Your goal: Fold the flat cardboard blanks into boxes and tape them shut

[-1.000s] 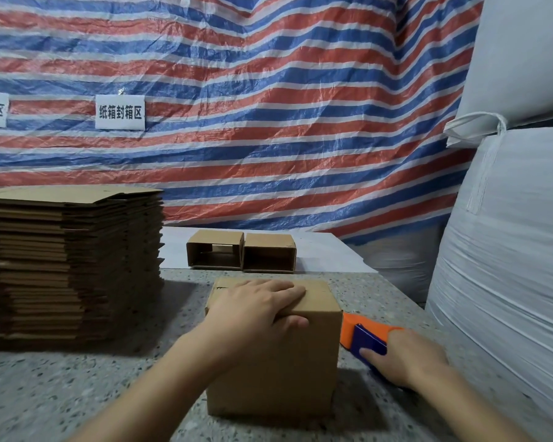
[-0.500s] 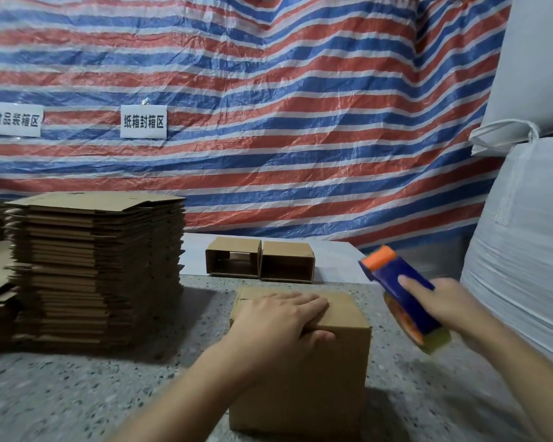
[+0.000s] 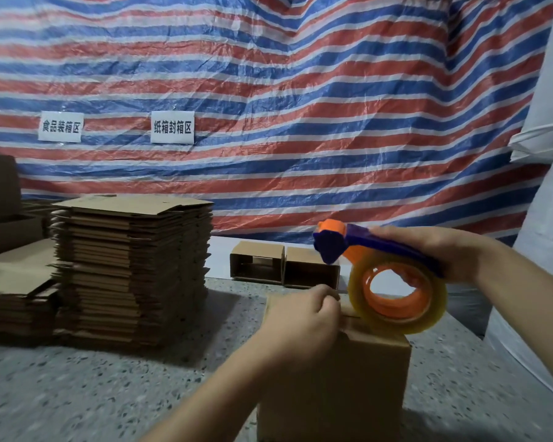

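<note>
1 box (image 3: 348, 378), 1 tape dispenser (image 3: 393, 275), 2 hands

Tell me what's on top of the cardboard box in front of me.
On the box rests the left hand, fingers curled at the flap seam, with the tape dispenser just above. The hand covers part of the seam.

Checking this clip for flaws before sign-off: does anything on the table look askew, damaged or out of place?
Nothing is damaged or spilled. The tall stack of flat blanks is a bit ragged, its edges uneven. The right hand holds the tape dispenser over the box, the left hand at the top seam.
</note>
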A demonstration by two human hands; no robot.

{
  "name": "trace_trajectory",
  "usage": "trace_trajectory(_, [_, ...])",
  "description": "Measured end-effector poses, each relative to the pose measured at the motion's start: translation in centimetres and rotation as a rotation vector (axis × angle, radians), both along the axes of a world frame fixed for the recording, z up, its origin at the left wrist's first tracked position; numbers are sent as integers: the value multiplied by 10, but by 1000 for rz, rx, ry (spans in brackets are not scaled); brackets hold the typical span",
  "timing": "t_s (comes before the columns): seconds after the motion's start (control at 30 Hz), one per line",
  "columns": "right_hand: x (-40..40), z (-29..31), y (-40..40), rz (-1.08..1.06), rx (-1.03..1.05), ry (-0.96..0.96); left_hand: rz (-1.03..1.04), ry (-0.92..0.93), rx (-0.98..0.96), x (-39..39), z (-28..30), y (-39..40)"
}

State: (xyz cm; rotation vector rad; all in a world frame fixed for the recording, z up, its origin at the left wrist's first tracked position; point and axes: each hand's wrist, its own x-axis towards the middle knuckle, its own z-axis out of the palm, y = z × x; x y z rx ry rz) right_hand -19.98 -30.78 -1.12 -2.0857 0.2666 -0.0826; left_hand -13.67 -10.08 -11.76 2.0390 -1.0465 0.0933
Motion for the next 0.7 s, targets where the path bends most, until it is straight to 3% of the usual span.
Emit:
trace_trajectory(0.07, [1, -2, -5, 4, 19, -2, 8, 276, -257, 6, 9, 1])
trace_trajectory(0.13, [2, -3, -9, 3, 29, -2, 30, 670, -526, 13, 18, 5])
trace_trajectory(0.2, [5, -2, -9, 18, 6, 18, 24, 910, -658, 22, 24, 9])
trace_trajectory(0.43, [11, 6, -3, 89, -122, 68, -37, 1005, -591, 29, 32, 14])
trace_trajectory(0.7, [16, 6, -6, 113, -148, 50, -46, 986, -521, 27, 37, 14])
